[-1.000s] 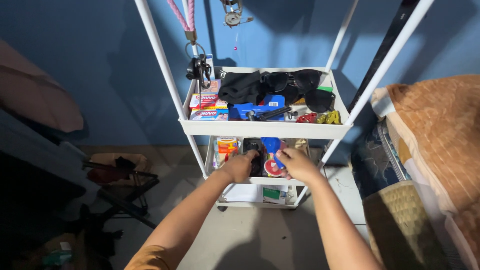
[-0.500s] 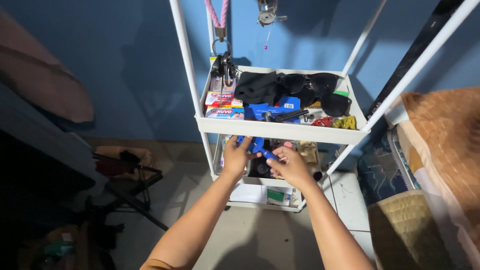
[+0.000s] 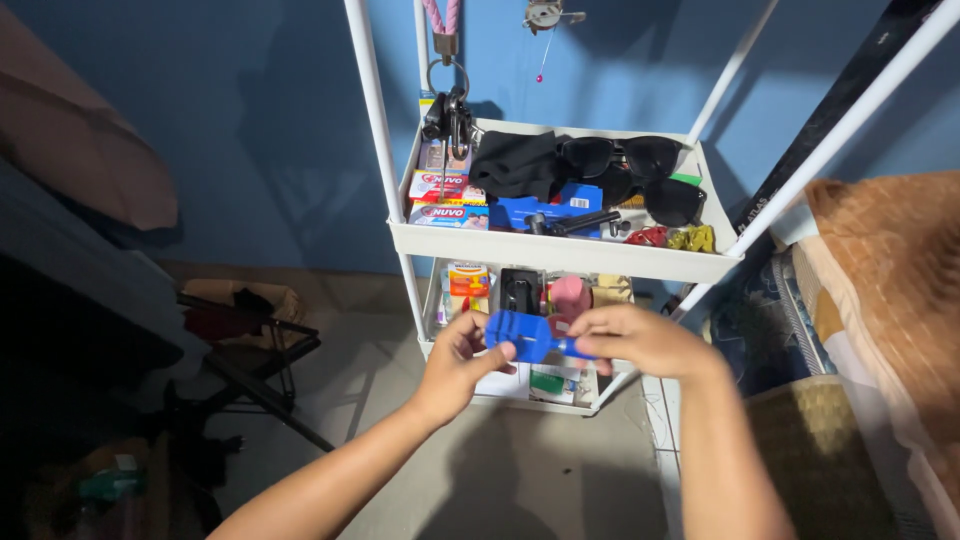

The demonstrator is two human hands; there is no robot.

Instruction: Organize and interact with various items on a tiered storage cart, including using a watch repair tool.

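Blocky blue plastic tool (image 3: pixel 527 336) pinched between left hand (image 3: pixel 452 358) and right hand (image 3: pixel 632 339), before white wire cart (image 3: pixel 560 256).

A white tiered shelf (image 3: pixel 555 258) on slim white posts is standing against a blue wall. Its top tray is carrying two pairs of dark sunglasses (image 3: pixel 620 157), a folded black cloth (image 3: pixel 515 165), flat red-and-white boxes (image 3: pixel 447 203), a blue card package (image 3: pixel 545 210), a black tube-shaped tool (image 3: pixel 580 221) and small red and yellow bits (image 3: pixel 672 238) at the right front corner. The middle tray is holding an orange-topped packet (image 3: pixel 463 280), a black device (image 3: pixel 520 290) and a pink item (image 3: pixel 572 292). The shelf is resting on a grey floor (image 3: pixel 540 470).
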